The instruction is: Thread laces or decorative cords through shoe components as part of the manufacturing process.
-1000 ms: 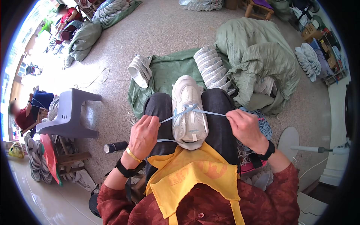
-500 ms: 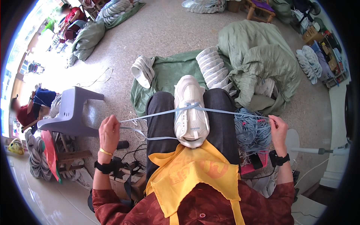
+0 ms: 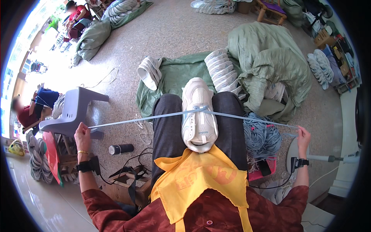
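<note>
Your left hand (image 3: 82, 136) closed on one end of pale blue lace (image 3: 154, 116), right hand (image 3: 303, 138) closed on other end; lace taut through white sneaker (image 3: 199, 116) resting sole-down between your thighs.

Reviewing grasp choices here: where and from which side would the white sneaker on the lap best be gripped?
Probably the white sneaker's heel end nearest the body, from above. The light blue lace is stretched sideways by the left hand and right hand.
</note>
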A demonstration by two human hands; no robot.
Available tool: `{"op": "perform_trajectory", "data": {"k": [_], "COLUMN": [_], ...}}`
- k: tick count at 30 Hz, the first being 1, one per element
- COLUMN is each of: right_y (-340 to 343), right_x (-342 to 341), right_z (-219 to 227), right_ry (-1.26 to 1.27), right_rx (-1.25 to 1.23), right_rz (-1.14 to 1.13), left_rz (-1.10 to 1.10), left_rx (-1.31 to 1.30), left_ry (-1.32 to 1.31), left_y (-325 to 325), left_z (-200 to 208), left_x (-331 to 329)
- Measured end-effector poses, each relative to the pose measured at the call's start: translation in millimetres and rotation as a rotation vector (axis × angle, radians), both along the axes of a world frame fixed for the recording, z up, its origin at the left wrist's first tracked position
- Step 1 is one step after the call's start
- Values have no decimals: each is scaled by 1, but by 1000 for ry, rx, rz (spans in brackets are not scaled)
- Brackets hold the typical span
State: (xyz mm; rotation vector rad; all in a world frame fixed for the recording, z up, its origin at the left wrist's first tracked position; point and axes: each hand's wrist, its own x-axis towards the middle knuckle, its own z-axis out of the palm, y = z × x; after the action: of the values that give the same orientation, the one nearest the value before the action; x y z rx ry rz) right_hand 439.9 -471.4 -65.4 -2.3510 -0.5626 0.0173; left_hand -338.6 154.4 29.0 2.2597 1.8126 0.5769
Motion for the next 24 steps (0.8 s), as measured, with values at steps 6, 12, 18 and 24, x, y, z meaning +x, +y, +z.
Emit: {"op": "perform_trajectory", "data": {"k": [6, 12, 18, 24], "right_y": [-77, -147, -180, -179], "right_x": [61, 102, 116, 118], "right_z": [-22, -23, -24, -30], "right_ry": [50, 138, 174, 202], "right_rx": [-24, -39, 81, 144], "right_rz": [-130, -282, -328, -357], "left_rz": [108, 305, 339, 331], "left_rx": [-34, -205, -174, -216], "left_ry": [-88, -224, -321, -289], "left_y": [34, 53, 55, 64], "left_z": [-6, 11, 28, 25], "left_x": [-60, -110, -127, -135]}}
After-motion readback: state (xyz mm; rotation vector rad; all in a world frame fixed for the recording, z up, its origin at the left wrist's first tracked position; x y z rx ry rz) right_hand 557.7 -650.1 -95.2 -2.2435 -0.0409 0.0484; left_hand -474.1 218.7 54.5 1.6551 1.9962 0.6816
